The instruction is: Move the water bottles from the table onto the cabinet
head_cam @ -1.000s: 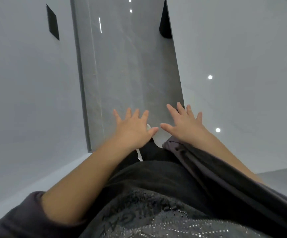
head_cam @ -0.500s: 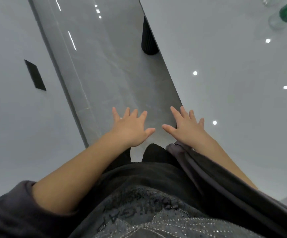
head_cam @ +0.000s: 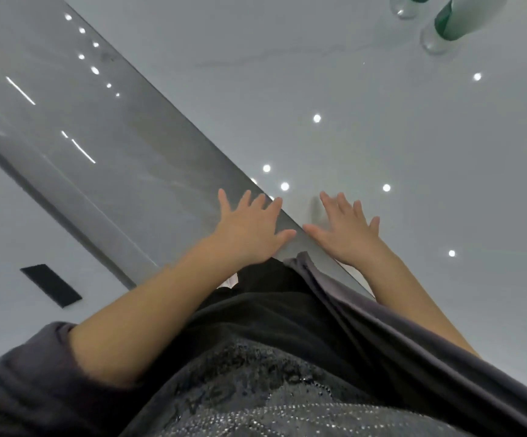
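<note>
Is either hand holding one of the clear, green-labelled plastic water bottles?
No: the left hand and right hand are spread empty; the clear green-labelled bottles stand far off.

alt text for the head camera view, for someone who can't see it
Two empty hands are held out with fingers spread: the right hand over a glossy white table, the left hand over its edge and the grey floor. Two water bottles with green labels sit at the table's far right, cut off by the frame.
</note>
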The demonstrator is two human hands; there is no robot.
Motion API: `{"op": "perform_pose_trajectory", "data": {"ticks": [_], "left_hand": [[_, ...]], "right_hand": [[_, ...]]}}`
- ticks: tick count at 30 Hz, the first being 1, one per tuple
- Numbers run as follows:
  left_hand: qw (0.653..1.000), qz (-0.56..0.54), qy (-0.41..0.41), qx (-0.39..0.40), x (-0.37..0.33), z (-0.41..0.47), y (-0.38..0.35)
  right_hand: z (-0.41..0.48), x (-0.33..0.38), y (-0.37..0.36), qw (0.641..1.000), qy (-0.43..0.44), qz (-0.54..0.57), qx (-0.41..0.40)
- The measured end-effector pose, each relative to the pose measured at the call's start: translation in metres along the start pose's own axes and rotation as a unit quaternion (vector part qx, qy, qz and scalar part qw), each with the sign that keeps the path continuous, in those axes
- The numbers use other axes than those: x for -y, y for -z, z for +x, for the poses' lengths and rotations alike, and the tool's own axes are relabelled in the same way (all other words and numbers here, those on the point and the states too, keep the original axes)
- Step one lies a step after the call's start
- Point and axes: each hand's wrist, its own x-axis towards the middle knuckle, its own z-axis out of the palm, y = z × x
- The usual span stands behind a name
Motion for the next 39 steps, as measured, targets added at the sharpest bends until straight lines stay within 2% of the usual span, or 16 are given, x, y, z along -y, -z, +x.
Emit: {"op": "perform_pose_trajectory", "data": {"ticks": [7, 10, 16, 20, 24, 26, 28, 32, 39], "left_hand": [[0.999, 0.022, -0.039, -0.028, 0.028, 0.072, 0.085], [0.998, 0.024, -0.064, 0.004, 0.028, 0.105, 0.117], [0.979, 0.1, -0.175, 0.043, 0.022, 0.183, 0.174], [0.963, 0.138, -0.226, 0.055, 0.016, 0.239, 0.215], [0.967, 0.127, -0.218, 0.045, 0.003, 0.298, 0.244], [0.97, 0.081, -0.229, 0.033, -0.008, 0.323, 0.253], [0.967, -0.001, -0.254, 0.017, -0.021, 0.348, 0.259], [0.947, -0.138, -0.29, -0.007, -0.051, 0.382, 0.27], [0.902, -0.306, -0.304, -0.015, -0.089, 0.427, 0.275]], "right_hand": [[0.057, 0.029, 0.079, 0.996, -0.045, 0.075, -0.025], [0.071, 0.031, 0.111, 0.988, -0.085, 0.121, -0.054], [0.102, 0.025, 0.158, 0.948, -0.2, 0.215, -0.12], [0.128, 0.023, 0.181, 0.883, -0.237, 0.357, -0.19], [0.164, 0.017, 0.194, 0.751, -0.213, 0.557, -0.284], [0.181, 0.008, 0.199, 0.693, -0.232, 0.606, -0.315], [0.197, -0.006, 0.202, 0.653, -0.25, 0.625, -0.347], [0.219, -0.035, 0.211, 0.601, -0.257, 0.647, -0.393], [0.256, -0.07, 0.227, 0.576, -0.188, 0.654, -0.454]]}}
